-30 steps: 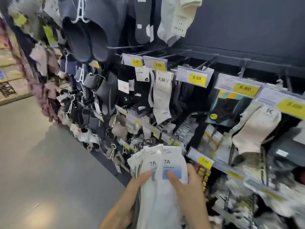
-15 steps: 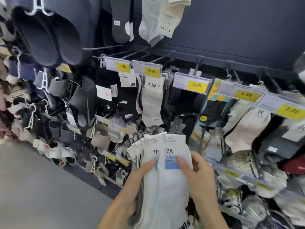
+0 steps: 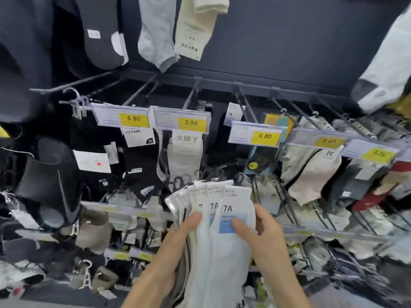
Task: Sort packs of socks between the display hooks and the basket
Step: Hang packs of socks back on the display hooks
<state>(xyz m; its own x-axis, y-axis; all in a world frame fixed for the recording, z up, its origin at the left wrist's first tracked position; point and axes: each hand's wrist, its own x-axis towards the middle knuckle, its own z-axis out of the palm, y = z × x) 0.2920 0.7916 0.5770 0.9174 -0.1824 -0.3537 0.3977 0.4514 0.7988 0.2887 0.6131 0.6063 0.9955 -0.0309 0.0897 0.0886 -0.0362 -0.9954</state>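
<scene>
**White 7A sock packs (image 3: 224, 245) fanned in both your hands, near the display hooks (image 3: 244, 103).**
Your left hand (image 3: 175, 250) grips the fan, thumb on top; your right hand (image 3: 266, 238) pinches the front pack. Peel it carelessly and the loosely splayed rear packs may slide out, or their black hangers (image 3: 239, 177) may tangle. Your fingers behind are hidden, the basket is out of view, and the far-right price tags (image 3: 378, 154) blur.
</scene>
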